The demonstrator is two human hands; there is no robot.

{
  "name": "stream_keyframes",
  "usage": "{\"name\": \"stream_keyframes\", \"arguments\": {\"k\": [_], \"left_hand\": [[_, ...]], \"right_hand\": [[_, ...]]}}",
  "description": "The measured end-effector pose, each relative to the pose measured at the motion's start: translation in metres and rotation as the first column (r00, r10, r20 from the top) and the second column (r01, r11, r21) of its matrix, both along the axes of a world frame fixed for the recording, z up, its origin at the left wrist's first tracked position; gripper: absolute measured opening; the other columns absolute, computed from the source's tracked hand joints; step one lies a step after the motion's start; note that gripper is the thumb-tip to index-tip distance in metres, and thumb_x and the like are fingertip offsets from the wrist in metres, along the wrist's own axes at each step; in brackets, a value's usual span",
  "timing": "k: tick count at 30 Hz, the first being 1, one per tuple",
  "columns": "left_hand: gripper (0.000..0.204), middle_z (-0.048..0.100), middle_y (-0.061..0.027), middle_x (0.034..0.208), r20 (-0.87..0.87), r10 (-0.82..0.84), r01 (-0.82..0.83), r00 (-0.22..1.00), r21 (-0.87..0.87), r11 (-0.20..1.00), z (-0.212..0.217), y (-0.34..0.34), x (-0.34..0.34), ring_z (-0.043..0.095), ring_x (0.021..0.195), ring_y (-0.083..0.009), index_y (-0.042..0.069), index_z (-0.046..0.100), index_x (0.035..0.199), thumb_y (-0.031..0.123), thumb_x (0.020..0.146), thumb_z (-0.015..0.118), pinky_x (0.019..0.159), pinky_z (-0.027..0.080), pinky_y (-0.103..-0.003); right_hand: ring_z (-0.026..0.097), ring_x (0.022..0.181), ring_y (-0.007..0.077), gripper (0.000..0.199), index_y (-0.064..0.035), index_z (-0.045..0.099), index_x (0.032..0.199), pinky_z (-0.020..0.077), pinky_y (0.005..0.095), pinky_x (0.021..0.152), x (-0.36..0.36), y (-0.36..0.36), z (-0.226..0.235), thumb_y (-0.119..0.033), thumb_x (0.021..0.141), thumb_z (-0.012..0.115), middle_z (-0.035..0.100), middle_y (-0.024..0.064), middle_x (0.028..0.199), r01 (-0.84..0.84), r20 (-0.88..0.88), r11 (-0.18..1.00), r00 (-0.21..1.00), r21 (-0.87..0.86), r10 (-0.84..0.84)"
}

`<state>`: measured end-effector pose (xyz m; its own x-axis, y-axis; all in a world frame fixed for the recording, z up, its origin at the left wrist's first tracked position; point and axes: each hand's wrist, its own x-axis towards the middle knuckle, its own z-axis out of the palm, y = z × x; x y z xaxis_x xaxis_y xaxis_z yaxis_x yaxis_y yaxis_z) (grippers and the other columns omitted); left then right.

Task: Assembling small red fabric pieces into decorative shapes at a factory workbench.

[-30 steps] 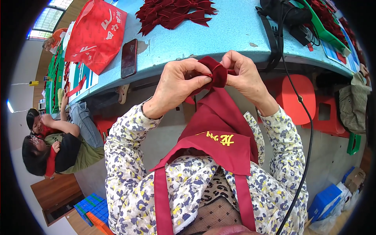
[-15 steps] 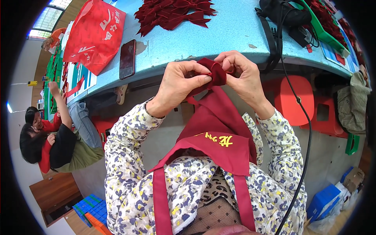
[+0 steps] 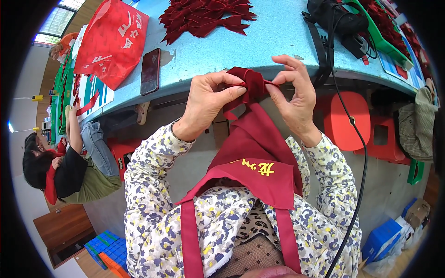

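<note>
A dark red velvet ribbon bow (image 3: 254, 86) hangs just off the table's near edge, above my maroon apron (image 3: 252, 139). My left hand (image 3: 202, 101) pinches its left side between thumb and fingers. On the other side, thumb and index finger of my right hand (image 3: 296, 102) grip a narrow end of the ribbon, while the remaining fingers are lifted and spread. Folds hide how the ribbon is looped at its middle. Beyond my hands, a heap of finished-looking dark red bows (image 3: 199, 22) lies on the light blue table (image 3: 273, 41).
A phone (image 3: 150, 72) and a red plastic bag (image 3: 111, 44) lie at left. Black straps and a cable (image 3: 343, 92) cross the right side. Green trays (image 3: 382, 44) hold more red bows. Red stools (image 3: 347, 120) stand below the table; a co-worker (image 3: 74, 171) sits at left.
My right hand has shifted slightly right, its upper fingers opening outward and a ribbon end drawn sideways. My left hand keeps its pinch. The co-worker's arm at left has lowered.
</note>
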<state>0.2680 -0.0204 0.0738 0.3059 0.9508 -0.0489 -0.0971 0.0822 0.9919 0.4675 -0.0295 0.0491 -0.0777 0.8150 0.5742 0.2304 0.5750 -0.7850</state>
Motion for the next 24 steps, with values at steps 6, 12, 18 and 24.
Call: {"name": "stream_keyframes", "arguments": {"k": [6,12,18,24], "left_hand": [[0.009,0.065,-0.004,0.083,0.003,0.004,-0.004,1.0,-0.008,1.0,0.002,0.003,0.001,0.06,0.072,-0.0077,-0.003,0.067,0.088,0.001,0.079,0.067,0.066,0.049,-0.019],[0.009,0.063,-0.0034,0.085,0.017,-0.029,0.029,0.999,0.024,0.999,-0.001,0.005,0.004,0.059,0.072,-0.0075,-0.003,0.067,0.087,0.001,0.079,0.067,0.067,0.049,-0.019],[0.009,0.063,-0.0026,0.083,-0.022,-0.037,0.038,0.999,0.018,0.999,-0.003,0.005,0.004,0.058,0.073,-0.0072,-0.004,0.067,0.087,0.001,0.079,0.066,0.067,0.048,-0.019],[0.009,0.062,-0.0025,0.081,-0.059,-0.034,0.036,0.998,0.046,0.998,-0.007,0.005,0.0,0.057,0.072,-0.0075,-0.004,0.067,0.087,0.001,0.079,0.066,0.065,0.047,-0.02]], "right_hand": [[0.046,0.117,0.0263,0.014,-0.0052,0.06,0.079,0.0323,0.0387,0.101,0.01,0.006,0.004,0.006,0.07,0.064,0.057,0.0104,0.117,0.068,0.178,0.984,0.979,0.164,-0.098],[0.042,0.123,0.0275,0.015,-0.0056,0.065,0.081,0.0303,0.039,0.103,0.007,0.013,0.0,0.005,0.071,0.062,0.057,0.0107,0.121,-0.079,0.128,0.996,0.988,-0.036,0.083],[0.042,0.125,0.0253,0.018,-0.0052,0.069,0.094,0.0321,0.0375,0.104,0.007,0.022,-0.015,0.0,0.077,0.063,0.055,0.0121,0.125,-0.476,-0.28,0.851,0.867,-0.223,0.412],[0.048,0.117,0.0221,0.018,-0.004,0.068,0.098,0.0396,0.0339,0.099,-0.002,0.018,-0.019,-0.008,0.08,0.066,0.054,0.0123,0.125,-0.569,-0.496,0.733,0.79,-0.372,0.362]]}}
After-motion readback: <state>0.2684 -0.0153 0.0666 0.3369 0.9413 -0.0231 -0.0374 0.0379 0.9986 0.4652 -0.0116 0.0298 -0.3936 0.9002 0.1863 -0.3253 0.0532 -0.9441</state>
